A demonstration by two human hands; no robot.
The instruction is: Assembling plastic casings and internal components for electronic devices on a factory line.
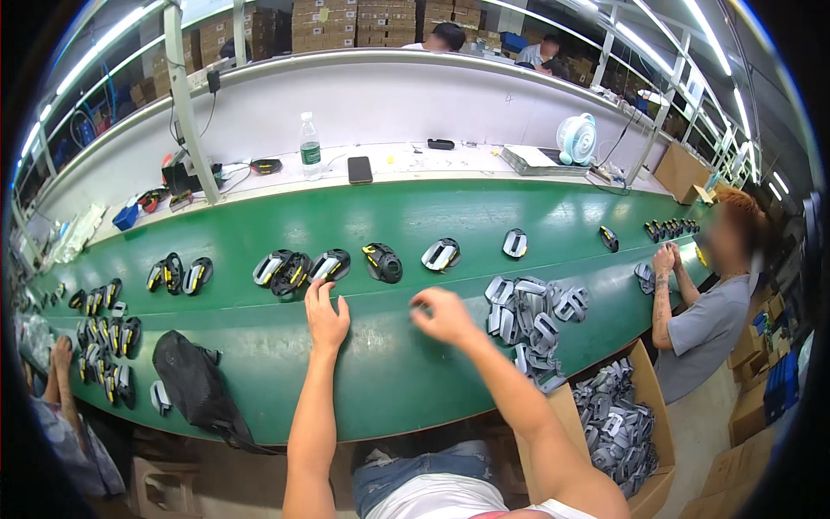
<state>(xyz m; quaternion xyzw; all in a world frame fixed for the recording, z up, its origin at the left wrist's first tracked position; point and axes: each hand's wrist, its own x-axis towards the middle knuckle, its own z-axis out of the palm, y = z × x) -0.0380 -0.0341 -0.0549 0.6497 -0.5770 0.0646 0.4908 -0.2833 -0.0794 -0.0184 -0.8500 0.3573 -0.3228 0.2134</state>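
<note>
My left hand (327,322) is over the green bench, its fingers stretched out and apart. Its fingertips reach the near edge of a rounded black-and-silver part with yellow trim (330,265), lightly touching or just short of it. Beside that part, to the left, a cluster of similar parts (290,273) sits close together. My right hand (443,313) hangs above the bench with curled fingers, smeared by motion; nothing can be made out in it. Beyond it lie a black part with yellow edges (382,262) and a silver-topped one (442,254).
A heap of loose grey shells (529,320) lies right of my right hand, above a carton (654,394) full of more. A black bag (192,372) rests at left. Co-workers sit at both sides, one in a grey shirt (711,316). A bottle (309,149) stands on the shelf.
</note>
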